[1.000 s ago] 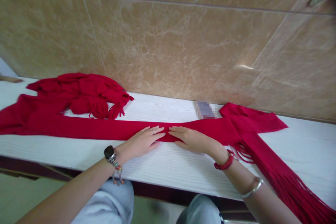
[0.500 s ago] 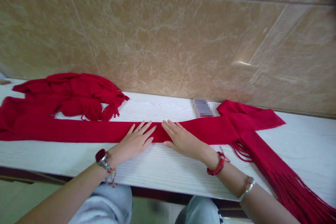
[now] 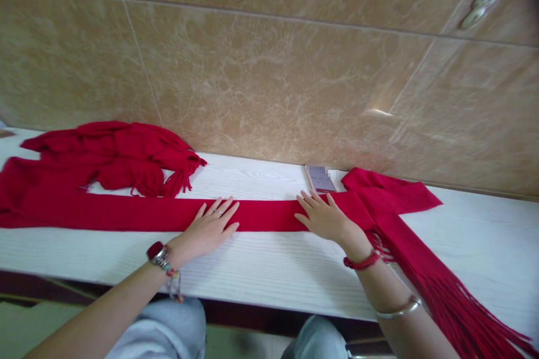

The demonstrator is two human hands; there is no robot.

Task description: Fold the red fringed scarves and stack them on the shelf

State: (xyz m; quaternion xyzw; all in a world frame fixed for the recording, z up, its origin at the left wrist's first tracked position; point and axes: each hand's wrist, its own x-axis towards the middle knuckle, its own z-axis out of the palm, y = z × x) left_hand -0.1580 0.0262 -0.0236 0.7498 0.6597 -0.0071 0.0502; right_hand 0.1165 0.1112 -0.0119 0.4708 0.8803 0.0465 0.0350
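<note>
A red scarf (image 3: 267,216) lies as a long flat band across the white table (image 3: 252,269). My left hand (image 3: 210,229) rests on the band left of the middle, palm down with fingers spread. Farther right, my right hand (image 3: 324,217) lies flat on the same band, its fingers also apart. Beyond it the scarf crosses over itself, one piece pointing to the back right and a fringed end (image 3: 463,303) running toward the front right. At the left the band joins or meets a crumpled red heap (image 3: 118,151) with fringe; the folds hide which.
A phone-like flat rectangle (image 3: 320,178), partly blurred out, lies behind the scarf near the tiled wall (image 3: 261,84). A metal fitting (image 3: 480,8) is on the wall at upper right. My knees (image 3: 320,339) are below the table's front edge.
My hands, close together a second ago, have moved apart along the band: the left one slightly left, the right one to the right. The fingers have spread wider.
</note>
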